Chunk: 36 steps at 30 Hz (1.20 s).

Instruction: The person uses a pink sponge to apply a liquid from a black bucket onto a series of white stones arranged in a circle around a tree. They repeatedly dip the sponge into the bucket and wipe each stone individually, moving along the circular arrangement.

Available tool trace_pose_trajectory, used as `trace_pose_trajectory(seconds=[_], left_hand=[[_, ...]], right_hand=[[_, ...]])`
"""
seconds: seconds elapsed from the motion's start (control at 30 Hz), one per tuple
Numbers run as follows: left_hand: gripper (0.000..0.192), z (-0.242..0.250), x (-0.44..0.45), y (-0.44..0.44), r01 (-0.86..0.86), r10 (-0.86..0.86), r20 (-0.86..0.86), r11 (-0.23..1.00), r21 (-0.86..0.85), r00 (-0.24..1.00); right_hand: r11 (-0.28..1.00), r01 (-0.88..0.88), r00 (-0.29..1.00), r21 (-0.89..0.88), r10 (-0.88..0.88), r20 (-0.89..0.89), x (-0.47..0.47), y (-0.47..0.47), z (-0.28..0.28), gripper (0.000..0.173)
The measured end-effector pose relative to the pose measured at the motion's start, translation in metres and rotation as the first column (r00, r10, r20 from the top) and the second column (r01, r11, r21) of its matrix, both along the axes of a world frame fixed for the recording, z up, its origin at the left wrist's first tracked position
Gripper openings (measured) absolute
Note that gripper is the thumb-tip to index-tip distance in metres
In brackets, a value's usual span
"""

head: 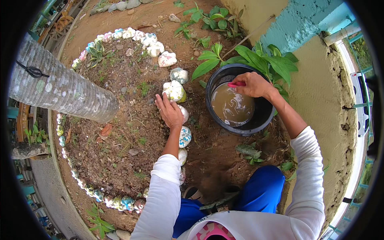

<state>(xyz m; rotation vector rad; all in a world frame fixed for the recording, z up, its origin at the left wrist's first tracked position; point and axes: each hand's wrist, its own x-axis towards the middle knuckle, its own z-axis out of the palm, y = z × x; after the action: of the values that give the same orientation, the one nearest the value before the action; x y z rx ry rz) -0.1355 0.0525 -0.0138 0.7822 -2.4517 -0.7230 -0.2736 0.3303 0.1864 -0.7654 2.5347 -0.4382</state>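
Observation:
My right hand is closed on a small pink object, perhaps a brush or scrubber, over the far part of a black plastic bucket. Murky brown water with streaks of foam lies in the bucket. My left hand rests with spread fingers beside a painted stone, white with yellow-green; its fingertips are at the stone's near left edge. Below that hand a whitish-pink stone and a blue-and-white stone continue the row.
Painted stones ring a soil bed with a palm trunk leaning in from the left. Leafy green plants grow behind the bucket, against a yellow and turquoise wall. A thin stick leans there. My blue-clad knees are close below.

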Motion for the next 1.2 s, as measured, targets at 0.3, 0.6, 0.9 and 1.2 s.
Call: trace_pose_trajectory(seconds=[0.3, 0.6, 0.9, 1.2], left_hand=[[0.037, -0.011, -0.003, -0.004, 0.022, -0.024, -0.023, 0.997, -0.068, 0.999], [0.035, 0.010, -0.003, -0.007, 0.033, -0.037, -0.076, 0.998, -0.055, 0.996], [0.061, 0.107, -0.021, 0.092, 0.159, -0.376, 0.192, 0.727, 0.668, 0.907], [0.041, 0.140, 0.001, 0.083, 0.087, -0.232, 0.258, 0.878, 0.471, 0.938]], right_hand=[[0.935, 0.023, 0.998, 0.355, 0.000, -0.063, 0.019, 0.036, -0.128, 0.055], [0.986, 0.150, 0.877, -0.076, -0.168, -0.450, 0.048, 0.060, -0.046, 0.071], [0.200, 0.761, 0.480, -0.617, -0.813, 0.329, 0.075, 0.139, -0.081, 0.058], [-0.101, 0.907, 0.298, -0.408, -0.532, 0.793, 0.066, 0.120, -0.028, 0.039]])
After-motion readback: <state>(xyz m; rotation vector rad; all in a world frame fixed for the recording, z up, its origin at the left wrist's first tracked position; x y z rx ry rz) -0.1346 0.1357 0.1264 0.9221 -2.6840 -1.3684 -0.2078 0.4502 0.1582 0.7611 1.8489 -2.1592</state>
